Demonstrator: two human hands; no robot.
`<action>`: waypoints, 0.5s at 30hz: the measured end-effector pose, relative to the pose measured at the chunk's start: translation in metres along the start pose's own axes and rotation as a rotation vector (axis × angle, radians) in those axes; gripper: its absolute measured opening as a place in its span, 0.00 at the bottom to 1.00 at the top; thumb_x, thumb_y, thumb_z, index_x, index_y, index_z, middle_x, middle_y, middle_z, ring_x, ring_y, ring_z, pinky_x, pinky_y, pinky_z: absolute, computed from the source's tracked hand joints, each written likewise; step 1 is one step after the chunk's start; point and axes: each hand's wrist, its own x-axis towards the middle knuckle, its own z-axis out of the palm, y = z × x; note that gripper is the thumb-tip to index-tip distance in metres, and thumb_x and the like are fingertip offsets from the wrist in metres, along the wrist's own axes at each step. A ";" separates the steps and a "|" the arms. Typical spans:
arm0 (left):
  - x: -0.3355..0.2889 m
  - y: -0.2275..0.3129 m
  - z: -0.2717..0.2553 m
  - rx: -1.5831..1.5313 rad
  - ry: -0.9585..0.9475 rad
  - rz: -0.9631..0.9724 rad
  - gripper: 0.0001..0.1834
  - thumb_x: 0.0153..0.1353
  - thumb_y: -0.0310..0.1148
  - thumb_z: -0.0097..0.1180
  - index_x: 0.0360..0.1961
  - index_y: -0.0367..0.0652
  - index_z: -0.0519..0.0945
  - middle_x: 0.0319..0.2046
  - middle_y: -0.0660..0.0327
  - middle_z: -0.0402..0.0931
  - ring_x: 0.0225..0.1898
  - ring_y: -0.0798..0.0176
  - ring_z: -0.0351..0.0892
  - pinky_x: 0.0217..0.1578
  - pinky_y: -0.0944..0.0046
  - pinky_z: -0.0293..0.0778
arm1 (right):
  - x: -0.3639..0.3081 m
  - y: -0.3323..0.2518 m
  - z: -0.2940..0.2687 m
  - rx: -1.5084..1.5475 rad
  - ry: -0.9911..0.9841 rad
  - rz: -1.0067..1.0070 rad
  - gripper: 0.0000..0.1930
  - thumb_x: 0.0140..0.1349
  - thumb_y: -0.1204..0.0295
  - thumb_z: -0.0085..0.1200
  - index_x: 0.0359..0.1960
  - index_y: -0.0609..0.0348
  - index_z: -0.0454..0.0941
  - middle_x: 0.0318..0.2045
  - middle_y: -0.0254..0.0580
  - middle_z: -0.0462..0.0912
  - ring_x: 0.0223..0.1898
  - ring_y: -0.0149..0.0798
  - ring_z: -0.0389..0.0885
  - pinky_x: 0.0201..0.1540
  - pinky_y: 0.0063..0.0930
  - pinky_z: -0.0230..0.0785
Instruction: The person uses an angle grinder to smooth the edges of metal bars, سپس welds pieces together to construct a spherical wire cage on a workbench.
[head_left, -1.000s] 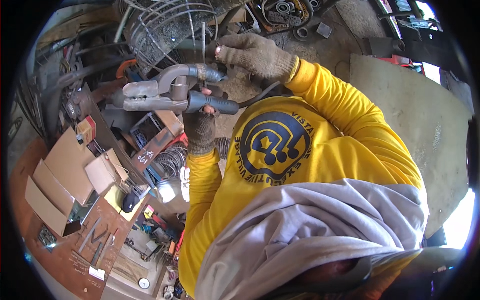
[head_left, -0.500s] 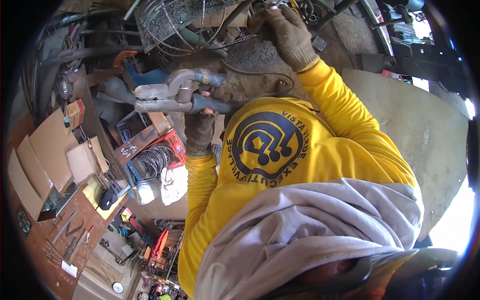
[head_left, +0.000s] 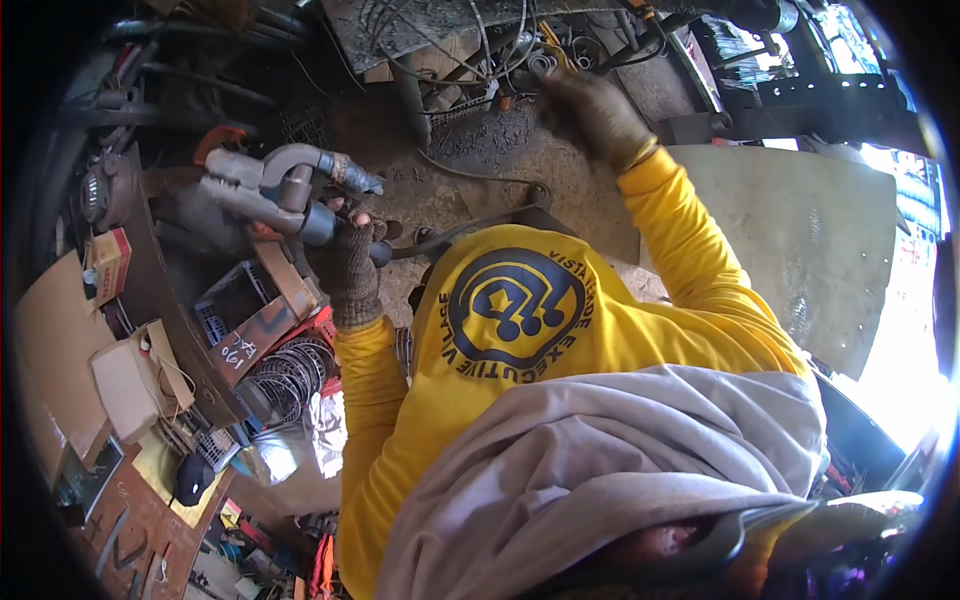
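My left hand (head_left: pixel 347 262), in a brown knit glove with bare fingertips, is closed round a grey branched metal pipe (head_left: pixel 312 222). A curved branch arches over the pipe's straight part, and its free end is rough and dark. The far-left end of the pipe looks broad and flattened. My right hand (head_left: pixel 592 112), also gloved, is apart from the pipe, near the loose cables (head_left: pixel 490 75) at the top. Motion smears its fingers, so any hold is unclear. A dark cable or hose (head_left: pixel 470 172) runs across the floor between my hands.
On the left, a brown workbench (head_left: pixel 140 520) carries cardboard boxes (head_left: pixel 140 385) and hand tools. Wire coils (head_left: pixel 290 380) lie beside a crate (head_left: pixel 235 300). A large pale sheet (head_left: pixel 800 240) stands at right. A perforated dark metal bar (head_left: pixel 840 92) crosses the upper right.
My left hand and the branched pipe have shifted left, and the pipe has tilted. My right hand has come down from the top edge and slightly right. The whole view has shifted too.
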 end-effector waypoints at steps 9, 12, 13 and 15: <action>0.021 0.034 0.017 0.413 -0.446 0.119 0.34 0.53 0.33 0.72 0.59 0.37 0.70 0.54 0.57 0.74 0.51 0.55 0.78 0.48 0.56 0.78 | -0.052 -0.031 0.038 0.756 0.170 0.330 0.16 0.75 0.62 0.47 0.52 0.61 0.77 0.21 0.28 0.70 0.19 0.24 0.65 0.20 0.19 0.57; 0.032 0.024 0.005 0.481 -0.475 0.132 0.36 0.55 0.36 0.71 0.62 0.36 0.69 0.57 0.55 0.74 0.54 0.54 0.77 0.51 0.54 0.78 | -0.055 -0.027 0.041 0.607 0.218 0.389 0.19 0.72 0.61 0.54 0.56 0.61 0.76 0.23 0.28 0.73 0.21 0.24 0.69 0.23 0.21 0.62; 0.032 0.018 0.004 0.471 -0.469 0.128 0.37 0.55 0.39 0.72 0.62 0.36 0.69 0.57 0.55 0.74 0.54 0.55 0.77 0.51 0.55 0.78 | -0.056 -0.028 0.043 0.428 0.295 0.352 0.20 0.71 0.61 0.54 0.56 0.62 0.76 0.25 0.30 0.76 0.24 0.25 0.72 0.26 0.22 0.66; 0.012 0.029 0.032 0.308 -0.192 0.226 0.40 0.42 0.53 0.80 0.49 0.39 0.76 0.41 0.64 0.78 0.41 0.65 0.78 0.43 0.63 0.76 | -0.061 -0.027 0.043 0.265 0.370 0.319 0.21 0.71 0.60 0.55 0.57 0.63 0.76 0.27 0.32 0.79 0.26 0.25 0.75 0.30 0.24 0.71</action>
